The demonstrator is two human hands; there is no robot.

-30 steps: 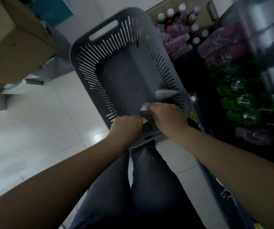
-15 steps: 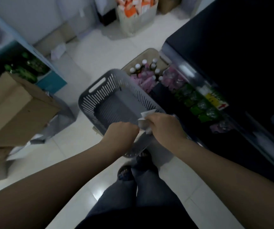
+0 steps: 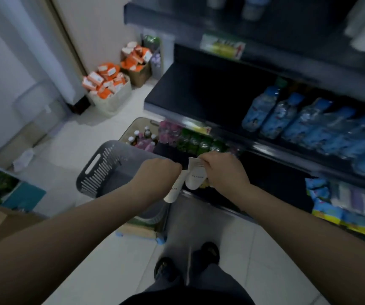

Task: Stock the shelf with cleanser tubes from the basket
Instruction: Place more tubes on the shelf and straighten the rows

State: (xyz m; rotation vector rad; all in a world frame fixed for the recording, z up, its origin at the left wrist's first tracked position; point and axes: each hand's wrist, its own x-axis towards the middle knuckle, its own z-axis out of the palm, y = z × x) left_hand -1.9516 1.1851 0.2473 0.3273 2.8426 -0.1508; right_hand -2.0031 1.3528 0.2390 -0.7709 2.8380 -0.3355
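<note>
I look down on a dark shelf unit at my right, its middle tier bare at one end and lined with blue water bottles at the other. A grey slotted basket hangs tilted above the floor against my left hand, which is curled in a fist at its near rim. A white cleanser tube sticks out below that fist; I cannot tell whether the fingers hold the rim as well. My right hand pinches a second tube by its flat crimped end, cap down, touching the first. Both tubes are out of the basket, in front of the lower shelf edge, on no tier yet. The risk, as I judge it: a crimp pinch is weak, so a quick reach could drop that tube, and the swinging basket could knock the crate of small bottles beside it.
</note>
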